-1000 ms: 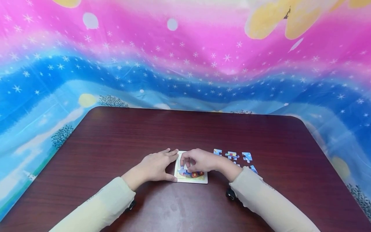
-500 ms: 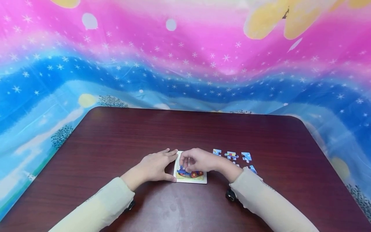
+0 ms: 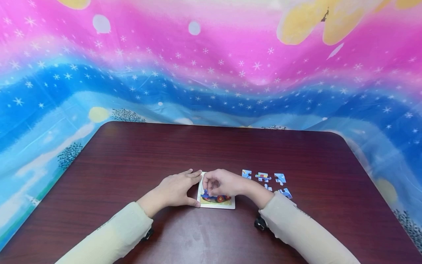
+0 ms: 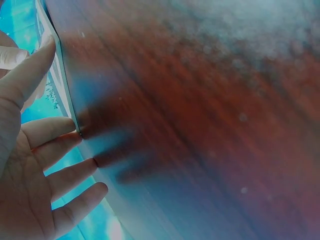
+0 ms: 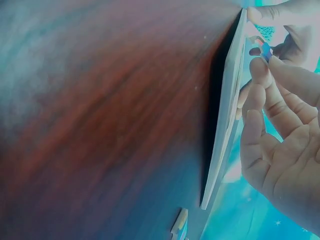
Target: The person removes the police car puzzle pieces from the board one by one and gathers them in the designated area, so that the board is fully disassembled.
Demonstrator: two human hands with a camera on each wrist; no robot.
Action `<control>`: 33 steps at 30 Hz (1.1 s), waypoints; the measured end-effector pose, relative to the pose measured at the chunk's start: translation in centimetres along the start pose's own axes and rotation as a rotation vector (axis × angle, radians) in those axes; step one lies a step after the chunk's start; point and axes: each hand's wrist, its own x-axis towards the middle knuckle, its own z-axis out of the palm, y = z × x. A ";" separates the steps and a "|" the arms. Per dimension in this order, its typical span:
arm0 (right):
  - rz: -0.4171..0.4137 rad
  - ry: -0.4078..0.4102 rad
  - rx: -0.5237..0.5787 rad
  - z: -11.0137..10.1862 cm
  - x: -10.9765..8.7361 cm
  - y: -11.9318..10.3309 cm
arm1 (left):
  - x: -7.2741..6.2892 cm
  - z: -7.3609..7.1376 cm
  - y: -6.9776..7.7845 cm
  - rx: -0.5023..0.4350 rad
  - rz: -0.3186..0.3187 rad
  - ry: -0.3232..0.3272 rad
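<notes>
A square wooden puzzle board (image 3: 217,206) with a vehicle picture lies flat on the table in the head view. My left hand (image 3: 176,189) rests at its left edge with extended fingers, thumb at the near corner and fingertips at the far corner. Above the board, my right hand (image 3: 224,182) pinches a small blue puzzle piece (image 5: 266,51) between thumb and finger, seen tilted in the right wrist view. The right hand hides much of the board's upper part in the head view. Extended left fingers also show in the left wrist view.
Several loose jigsaw pieces (image 3: 263,177) lie right of the board, some partly hidden by the right forearm. The dark brown table (image 3: 132,154) ends at a patterned cloth (image 3: 211,73) hanging behind it.
My right hand has shifted very slightly left over the board, still pinching the puzzle piece. The left hand stays at the board's edge.
</notes>
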 end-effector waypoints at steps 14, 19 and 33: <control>-0.010 0.005 -0.007 0.0 -0.1 0.4 | 0.0 0.0 0.1 -0.007 0.005 0.003; -0.007 0.007 -0.010 -0.1 -0.3 0.5 | 0.0 0.0 0.1 -0.006 0.006 0.005; -0.002 0.038 -0.022 -0.5 -1.4 1.2 | 0.0 -0.1 0.1 0.006 0.012 0.012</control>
